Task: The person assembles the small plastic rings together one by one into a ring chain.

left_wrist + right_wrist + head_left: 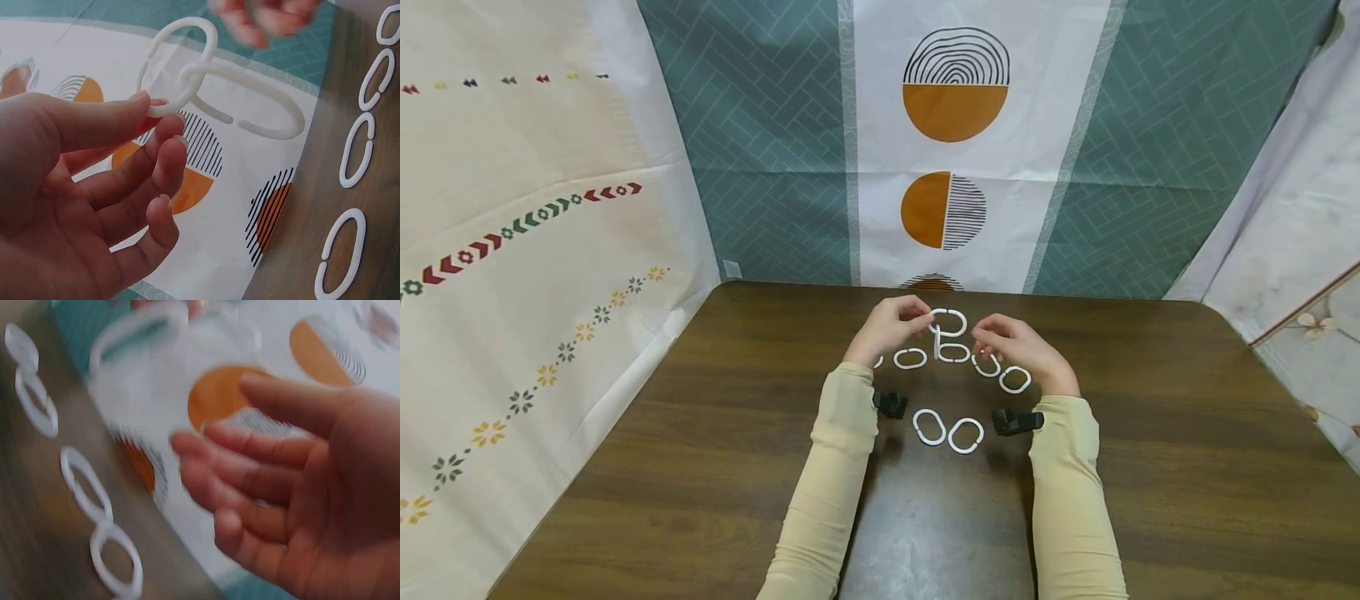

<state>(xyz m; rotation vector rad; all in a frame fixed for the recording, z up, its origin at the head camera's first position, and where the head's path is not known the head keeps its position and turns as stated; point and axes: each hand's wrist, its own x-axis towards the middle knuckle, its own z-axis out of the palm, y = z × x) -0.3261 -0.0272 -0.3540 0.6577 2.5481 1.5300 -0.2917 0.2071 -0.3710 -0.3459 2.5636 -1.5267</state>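
Note:
My left hand (891, 323) pinches a white oval plastic chain link (209, 37) between thumb and index finger, above the table. Through it hangs a second white link (275, 134), with a small gap in its loop. To the right, my right hand (1021, 346) is raised with its fingers loosely bent and nothing in its grasp. Its thumb and fingertips (256, 381) stand apart in the right wrist view. From the head, this hand overlaps a link (997, 368) lying on the table.
Several loose white links lie in a curved row below the hands, one a link (1004, 385) at the right. Closer to me lie two more, a left link (915, 423) and a right link (951, 438). The brown wooden table (700, 467) ends at a patterned curtain (775, 167).

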